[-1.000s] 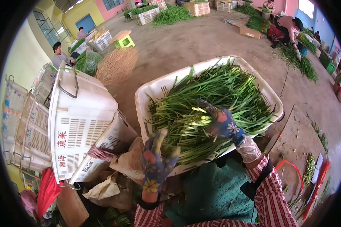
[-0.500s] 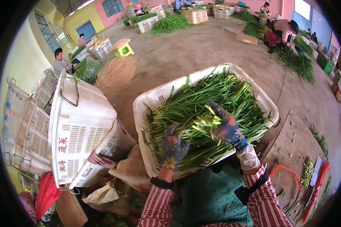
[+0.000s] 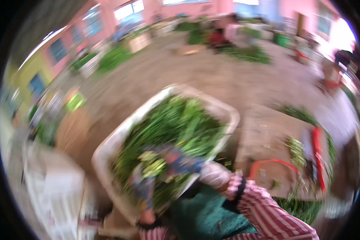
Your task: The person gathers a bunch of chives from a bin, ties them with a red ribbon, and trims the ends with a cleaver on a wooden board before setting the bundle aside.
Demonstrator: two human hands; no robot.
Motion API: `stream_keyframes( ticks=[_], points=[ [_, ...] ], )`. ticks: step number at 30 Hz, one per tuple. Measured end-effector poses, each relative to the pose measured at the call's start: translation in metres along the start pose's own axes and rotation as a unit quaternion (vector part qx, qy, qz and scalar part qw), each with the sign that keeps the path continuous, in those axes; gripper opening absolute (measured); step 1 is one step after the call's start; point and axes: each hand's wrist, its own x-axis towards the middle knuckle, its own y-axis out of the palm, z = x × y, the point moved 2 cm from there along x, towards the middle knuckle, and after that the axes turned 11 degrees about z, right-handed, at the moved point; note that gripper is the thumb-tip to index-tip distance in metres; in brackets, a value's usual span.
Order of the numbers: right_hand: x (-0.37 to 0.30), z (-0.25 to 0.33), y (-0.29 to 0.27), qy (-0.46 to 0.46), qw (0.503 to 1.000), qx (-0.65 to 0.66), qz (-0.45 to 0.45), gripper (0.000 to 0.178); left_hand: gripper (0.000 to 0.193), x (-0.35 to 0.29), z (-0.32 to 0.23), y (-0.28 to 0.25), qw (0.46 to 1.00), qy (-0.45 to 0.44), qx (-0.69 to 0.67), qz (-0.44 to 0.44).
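Note:
A white plastic crate stands in front of me, filled with long, thin leafy greens that look like chives. Over its near part both gloved hands close around one bunch of chives, whose pale stalk ends show between them. My left hand, in a dark flowered glove, grips the bunch from the near left. My right hand, gloved alike, lies across the greens with its fingers around the far side of the bunch. Motion blur smears the finger details.
To the right a brown board carries a red strip bundle, a red loop and cut stalks. White crates stand at the lower left. A person bends over greens at the back.
My view has swung to the right, so the crate appears further left and the board nearer the middle. My hands have come together around the bunch of chives.

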Motion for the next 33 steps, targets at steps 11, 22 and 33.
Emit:
stream_keyframes(
  ticks=[11,22,33],
  points=[
    [0.054,0.033,0.054,-0.044,0.776,-0.628,0.023,0.087,0.047,0.001,0.047,-0.001,0.999,-0.026,-0.02,-0.031],
    [0.066,0.048,0.029,-0.187,0.851,-0.49,-0.033,0.06,0.052,0.017,0.006,0.047,0.972,0.076,0.223,-0.024],
    [0.077,0.057,0.048,-0.157,0.978,-0.097,-0.094,0.057,0.053,-0.008,0.056,0.043,0.856,-0.085,0.461,0.219]
  ],
)
